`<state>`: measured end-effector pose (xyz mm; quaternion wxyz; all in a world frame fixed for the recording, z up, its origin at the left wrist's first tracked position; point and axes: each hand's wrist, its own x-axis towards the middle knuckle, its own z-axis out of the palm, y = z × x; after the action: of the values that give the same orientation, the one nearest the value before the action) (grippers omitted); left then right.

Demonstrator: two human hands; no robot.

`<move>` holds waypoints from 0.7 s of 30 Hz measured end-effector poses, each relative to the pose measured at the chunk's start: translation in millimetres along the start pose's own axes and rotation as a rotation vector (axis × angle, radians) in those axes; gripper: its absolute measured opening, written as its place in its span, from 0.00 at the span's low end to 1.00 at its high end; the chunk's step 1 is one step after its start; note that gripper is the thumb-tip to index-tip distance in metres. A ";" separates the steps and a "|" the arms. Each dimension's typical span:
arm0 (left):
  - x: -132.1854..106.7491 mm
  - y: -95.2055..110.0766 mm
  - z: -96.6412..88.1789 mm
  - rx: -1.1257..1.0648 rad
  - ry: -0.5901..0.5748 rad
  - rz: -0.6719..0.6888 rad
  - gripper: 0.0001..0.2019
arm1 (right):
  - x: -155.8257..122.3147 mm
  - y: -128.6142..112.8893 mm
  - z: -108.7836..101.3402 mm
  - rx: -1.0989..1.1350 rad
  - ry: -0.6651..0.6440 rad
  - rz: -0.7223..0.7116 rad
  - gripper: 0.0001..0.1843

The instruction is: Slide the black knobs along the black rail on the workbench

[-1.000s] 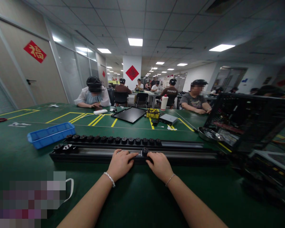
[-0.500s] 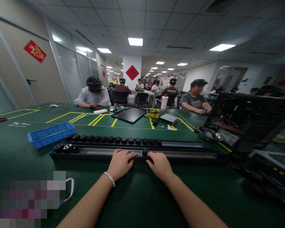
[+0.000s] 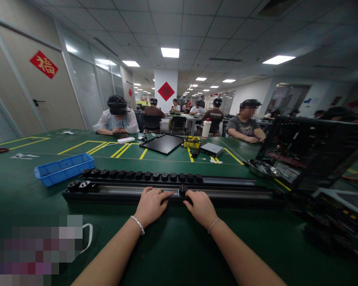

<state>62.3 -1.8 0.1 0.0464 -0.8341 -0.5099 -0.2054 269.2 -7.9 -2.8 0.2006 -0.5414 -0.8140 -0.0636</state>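
Note:
Two long black rails lie side by side across the green table. My left hand (image 3: 150,205) lies flat on the near rail (image 3: 235,195), fingers stretched to the right. My right hand (image 3: 200,206) rests on the same rail with its fingers curled. Its fingertips press against a small black socket module (image 3: 182,189) that sits on the rail between my hands. Two more modules (image 3: 79,185) sit at the near rail's left end. The far rail (image 3: 226,181) carries a row of several black modules (image 3: 143,175).
A blue tray (image 3: 62,168) lies at the left behind the rails. A black open frame with circuit boards (image 3: 313,155) and a metal dish (image 3: 261,168) stand at the right. A black panel (image 3: 162,143), a yellow box and a grey box lie further back. Other people sit at the table's far side.

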 end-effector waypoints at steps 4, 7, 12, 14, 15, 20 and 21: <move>-0.1 0.1 -0.2 0.007 -0.009 0.001 0.18 | -0.4 1.0 1.4 0.001 0.010 -0.008 0.06; 0.2 0.9 -1.4 0.011 -0.021 -0.003 0.18 | -0.6 0.9 1.7 0.004 0.013 -0.006 0.06; 0.6 2.0 -3.0 0.012 -0.018 -0.003 0.18 | -0.3 0.8 1.0 0.011 0.024 -0.007 0.05; 0.6 1.8 -2.6 0.008 -0.017 -0.002 0.18 | -0.1 0.7 0.4 0.015 0.028 -0.009 0.05; 0.5 1.6 -2.2 0.008 -0.016 -0.003 0.18 | 0.0 0.5 0.0 0.016 0.029 -0.009 0.05; -0.1 0.6 -0.6 0.008 -0.014 -0.008 0.18 | -0.5 -0.4 -1.8 0.022 0.016 -0.008 0.05; -0.2 0.7 -0.7 0.007 -0.015 -0.007 0.18 | -0.7 -0.5 -2.0 0.024 0.015 -0.009 0.05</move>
<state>62.6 -2.5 0.8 0.0449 -0.8335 -0.5140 -0.1975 269.5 -9.4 -1.2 0.2128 -0.5349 -0.8155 -0.0587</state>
